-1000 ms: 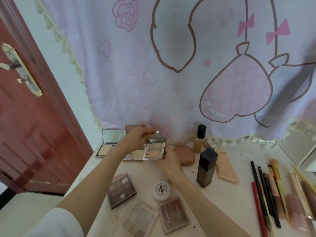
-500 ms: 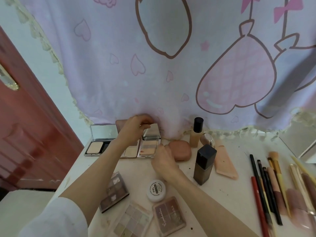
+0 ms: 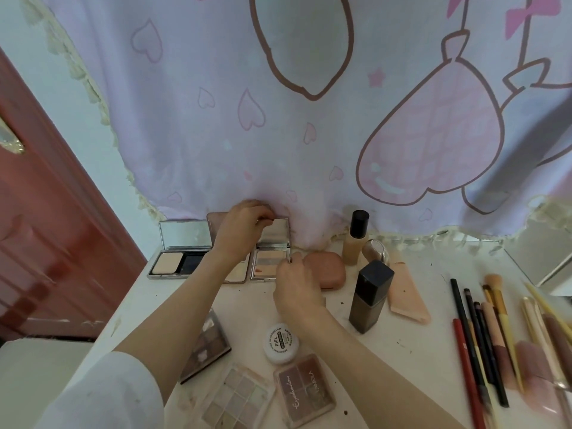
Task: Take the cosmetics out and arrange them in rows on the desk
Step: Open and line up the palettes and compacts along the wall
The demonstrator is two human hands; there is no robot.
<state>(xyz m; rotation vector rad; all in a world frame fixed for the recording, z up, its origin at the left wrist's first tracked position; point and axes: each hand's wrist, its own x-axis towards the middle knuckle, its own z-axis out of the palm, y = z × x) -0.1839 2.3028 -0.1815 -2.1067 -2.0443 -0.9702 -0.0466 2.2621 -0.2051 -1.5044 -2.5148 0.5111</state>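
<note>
An open silver compact (image 3: 270,257) with a mirror lid lies at the back of the white desk (image 3: 402,345), against the curtain. My left hand (image 3: 243,229) pinches the top edge of its raised lid. My right hand (image 3: 295,284) pinches the right edge of its base. Another open palette (image 3: 236,274) sits just left of it, mostly hidden under my left wrist. Further left lies an open powder compact (image 3: 181,253). A peach rounded case (image 3: 326,269) sits to the right of the held compact.
Near the front lie a dark eyeshadow palette (image 3: 207,346), a pale palette (image 3: 240,397), a brown palette (image 3: 305,390) and a white jar (image 3: 281,343). A black bottle (image 3: 370,297), foundation bottle (image 3: 356,239), peach tube (image 3: 407,294) and brushes and pencils (image 3: 495,335) fill the right. A red door (image 3: 46,243) stands left.
Both hands lowered the silver compact from above the desk and set it down in the back row beside the other open palette. The camera tilted downward.
</note>
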